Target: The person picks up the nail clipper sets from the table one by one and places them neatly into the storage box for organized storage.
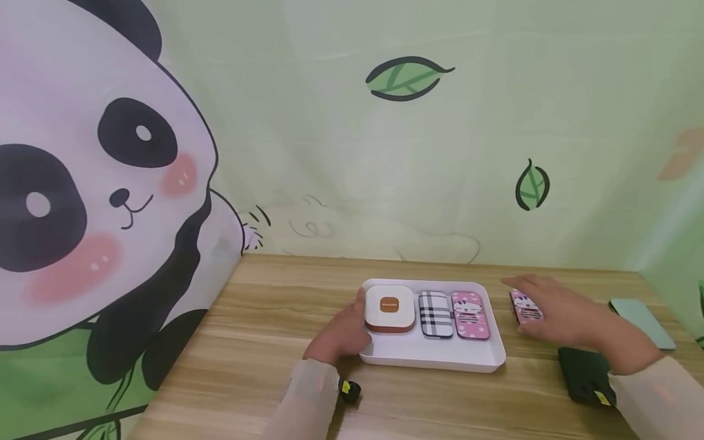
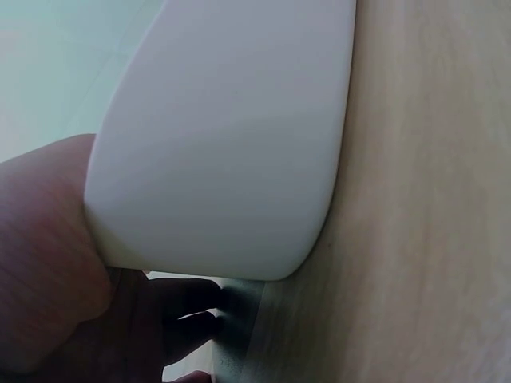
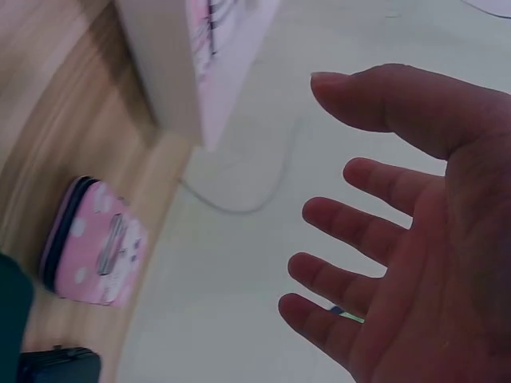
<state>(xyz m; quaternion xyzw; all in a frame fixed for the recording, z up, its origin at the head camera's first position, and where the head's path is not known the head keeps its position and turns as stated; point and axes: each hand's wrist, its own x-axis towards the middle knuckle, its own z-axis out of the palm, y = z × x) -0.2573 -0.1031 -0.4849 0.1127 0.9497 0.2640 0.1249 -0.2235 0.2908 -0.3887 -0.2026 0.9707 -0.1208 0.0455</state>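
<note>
My left hand (image 1: 343,327) grips the left edge of a white tray (image 1: 434,362), its thumb over the rim near the front corner; the left wrist view shows the tray's outer wall (image 2: 223,159) close up. In the tray sit a white square box (image 1: 379,299) with a brown label, a plaid case (image 1: 436,315) and a pink cartoon case (image 1: 470,318), side by side. My right hand (image 1: 572,311) hovers right of the tray with fingers extended and apart. Below it on the table is a second pink case (image 3: 104,247), partly hidden by the hand in the head view.
A dark green flat item (image 1: 580,370) lies under my right wrist. Farther right is a pale green flat item (image 1: 646,324). The wooden table (image 1: 286,293) meets a printed cloth backdrop (image 1: 341,153) at its back edge.
</note>
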